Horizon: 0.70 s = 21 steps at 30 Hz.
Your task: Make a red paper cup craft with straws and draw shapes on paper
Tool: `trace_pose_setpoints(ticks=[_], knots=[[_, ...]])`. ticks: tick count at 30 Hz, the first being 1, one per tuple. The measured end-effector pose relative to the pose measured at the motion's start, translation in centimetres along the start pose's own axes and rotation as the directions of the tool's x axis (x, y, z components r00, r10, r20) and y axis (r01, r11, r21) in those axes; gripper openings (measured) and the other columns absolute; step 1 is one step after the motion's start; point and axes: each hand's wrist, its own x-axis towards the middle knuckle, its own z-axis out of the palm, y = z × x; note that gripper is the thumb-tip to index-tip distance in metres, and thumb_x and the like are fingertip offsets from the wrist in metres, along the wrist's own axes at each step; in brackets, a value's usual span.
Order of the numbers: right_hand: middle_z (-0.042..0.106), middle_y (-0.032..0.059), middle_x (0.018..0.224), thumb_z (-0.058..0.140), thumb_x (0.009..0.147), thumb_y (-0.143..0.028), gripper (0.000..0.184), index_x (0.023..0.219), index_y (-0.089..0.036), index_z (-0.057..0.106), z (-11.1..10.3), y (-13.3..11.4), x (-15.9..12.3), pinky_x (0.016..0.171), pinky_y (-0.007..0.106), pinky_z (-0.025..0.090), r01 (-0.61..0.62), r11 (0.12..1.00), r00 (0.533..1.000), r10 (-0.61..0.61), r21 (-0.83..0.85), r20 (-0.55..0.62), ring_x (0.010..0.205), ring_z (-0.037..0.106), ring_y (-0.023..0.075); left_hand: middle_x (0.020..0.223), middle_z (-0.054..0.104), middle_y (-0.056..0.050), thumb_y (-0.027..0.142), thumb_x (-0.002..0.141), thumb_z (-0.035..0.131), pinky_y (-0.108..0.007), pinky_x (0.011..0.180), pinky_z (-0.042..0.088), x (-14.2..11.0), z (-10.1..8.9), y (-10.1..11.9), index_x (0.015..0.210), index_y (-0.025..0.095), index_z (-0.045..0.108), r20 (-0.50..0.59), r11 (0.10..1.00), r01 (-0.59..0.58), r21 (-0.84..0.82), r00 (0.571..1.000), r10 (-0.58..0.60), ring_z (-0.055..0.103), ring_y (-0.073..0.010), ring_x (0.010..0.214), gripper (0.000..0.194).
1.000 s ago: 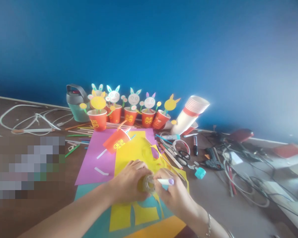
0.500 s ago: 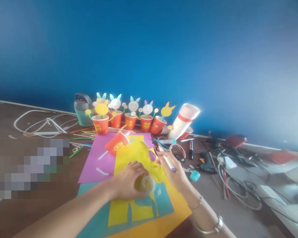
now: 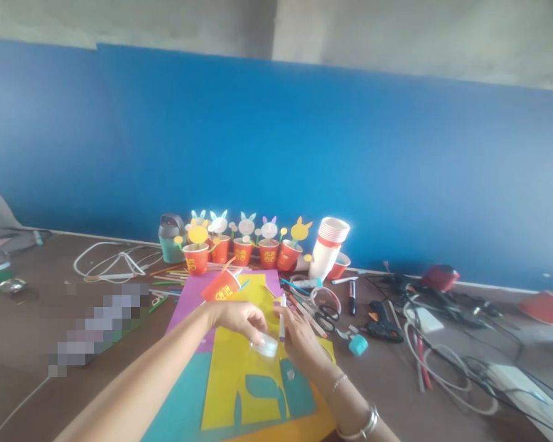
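Over the yellow paper point(image 3: 223, 380), my left hand point(image 3: 239, 319) grips a clear round plastic piece point(image 3: 266, 346) by its edge; it may be a jar or a tape roll. My right hand point(image 3: 304, 341) is closed around a white marker with a purple end point(image 3: 282, 319), held nearly upright. The yellow sheet has cut-out holes through which teal paper point(image 3: 177, 402) shows. Purple paper point(image 3: 184, 313) and orange paper point(image 3: 276, 430) also lie in the layers. A red paper cup point(image 3: 221, 285) lies on its side beyond my left hand.
Red cups with paper rabbit figures point(image 3: 246, 227) stand along the blue wall, beside a stack of white cups point(image 3: 327, 245). Scissors point(image 3: 327, 316), a black marker point(image 3: 352, 298), a glue gun point(image 3: 383, 322) and a teal case point(image 3: 358, 345) lie right. Tangled cables point(image 3: 461, 380) spread farther right.
The view has tipped upward, so more wall shows. My left hand has tilted the clear piece from facing up to edge-on. The marker in my right hand has turned more upright.
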Motion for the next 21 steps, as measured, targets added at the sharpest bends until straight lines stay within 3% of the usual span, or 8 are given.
trace_pose_setpoints(ticks=[4,8,10,12,15,18,21], knots=[[0.066,0.0127,0.111,0.037,0.072,0.001,0.054,0.122,-0.016,0.051,-0.2,-0.2,0.1,0.091,0.042,0.045,-0.034,0.999,0.999,0.033,0.027,0.017,0.107,0.059,0.0244,0.095,0.07,-0.001,0.042,0.055,0.078,-0.033,0.079,0.05,0.0,0.5,0.2,0.095,0.02,0.066,-0.099,0.999,-0.038,-0.019,0.994,0.036,0.064,-0.0229,0.092,0.046],[0.066,0.0105,0.11,0.04,0.069,0.001,0.058,0.122,-0.018,0.052,-0.5,-0.5,0.0,0.091,0.04,0.043,-0.013,0.998,1.0,0.012,0.062,0.022,0.108,0.058,0.0242,0.117,0.063,-0.008,0.041,0.07,0.063,-0.036,0.09,0.047,-0.7,3.0,0.4,0.117,0.017,0.052,-0.29,0.998,-0.067,0.012,0.955,0.067,0.06,-0.0234,0.107,0.054],[0.065,0.012,0.114,0.041,0.067,0.001,0.061,0.124,-0.017,0.051,-0.6,-0.7,-0.1,0.093,0.04,0.043,0.0,0.999,1.0,0.0,0.047,0.017,0.111,0.057,0.0251,0.124,0.059,-0.009,0.035,0.069,0.067,-0.036,0.091,0.048,-1.1,4.3,-0.1,0.127,0.02,0.045,-0.494,0.998,-0.055,0.026,0.867,0.06,0.059,-0.0242,0.109,0.064],[0.063,0.0141,0.117,0.042,0.065,0.001,0.063,0.126,-0.015,0.051,-0.7,-0.8,-0.1,0.093,0.041,0.043,-0.013,1.0,1.0,0.013,0.001,0.006,0.112,0.056,0.0266,0.125,0.059,-0.01,0.035,0.071,0.067,-0.038,0.096,0.045,-1.5,5.3,-0.9,0.128,0.019,0.046,-0.602,0.997,-0.02,0.078,0.796,0.063,0.057,-0.0253,0.113,0.063],[0.065,0.0139,0.115,0.042,0.066,0.002,0.061,0.124,-0.015,0.053,-0.7,-0.9,-0.1,0.093,0.042,0.043,-0.044,0.998,0.999,0.043,-0.048,-0.028,0.109,0.057,0.0265,0.121,0.062,-0.009,0.037,0.078,0.061,-0.038,0.097,0.045,-1.7,6.1,-2.4,0.122,0.019,0.052,-0.657,0.994,-0.051,0.096,0.747,0.102,0.058,-0.0242,0.11,0.048],[0.066,0.0104,0.111,0.04,0.063,0.003,0.064,0.123,-0.018,0.051,-0.7,-0.9,-0.1,0.092,0.042,0.043,-0.045,0.998,0.996,0.042,-0.035,-0.083,0.106,0.058,0.0242,0.122,0.062,-0.01,0.036,0.08,0.059,-0.037,0.098,0.046,-1.8,6.1,-3.8,0.121,0.018,0.052,-0.694,0.992,-0.093,0.089,0.709,0.129,0.058,-0.0238,0.111,0.046],[0.065,0.0093,0.112,0.039,0.062,0.002,0.067,0.125,-0.019,0.047,-0.9,-1.0,-0.2,0.092,0.043,0.042,-0.027,0.999,0.989,0.024,-0.018,-0.146,0.108,0.056,0.0239,0.12,0.063,-0.009,0.028,0.076,0.061,-0.04,0.097,0.047,-2.0,5.9,-4.5,0.121,0.02,0.053,-0.692,0.977,-0.064,0.203,0.697,0.19,0.058,-0.0252,0.111,0.046]])
